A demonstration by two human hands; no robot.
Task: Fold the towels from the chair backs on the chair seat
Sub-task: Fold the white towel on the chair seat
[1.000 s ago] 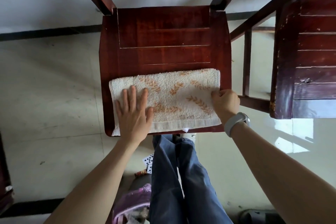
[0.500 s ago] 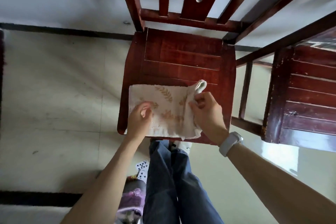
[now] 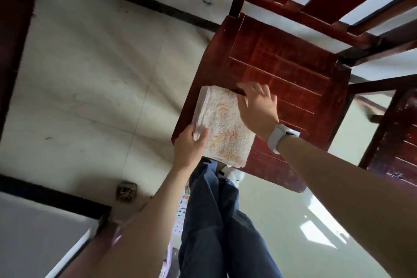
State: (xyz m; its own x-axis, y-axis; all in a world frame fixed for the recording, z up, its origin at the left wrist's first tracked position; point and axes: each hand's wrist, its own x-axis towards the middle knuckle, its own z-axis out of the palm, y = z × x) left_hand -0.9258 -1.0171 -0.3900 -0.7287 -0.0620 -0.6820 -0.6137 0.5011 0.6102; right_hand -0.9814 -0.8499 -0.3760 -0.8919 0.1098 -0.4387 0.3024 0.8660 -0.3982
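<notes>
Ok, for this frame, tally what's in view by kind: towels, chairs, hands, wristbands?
Folded towel: 1, on the near left corner of the chair seat.
Wooden chairs: 2, that one and a second chair at the right edge.
Hands: 2, left hand gripping the towel's edge, right hand at its far side.
White wristband: 1.
Total: 6.

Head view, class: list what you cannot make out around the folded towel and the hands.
- Towel: pattern smeared by motion blur.
- Left hand: fingers hidden beneath the towel's edge.
- Right hand: fingertips blurred; contact unclear.
- Chair seat: the part under the towel is covered.
</notes>
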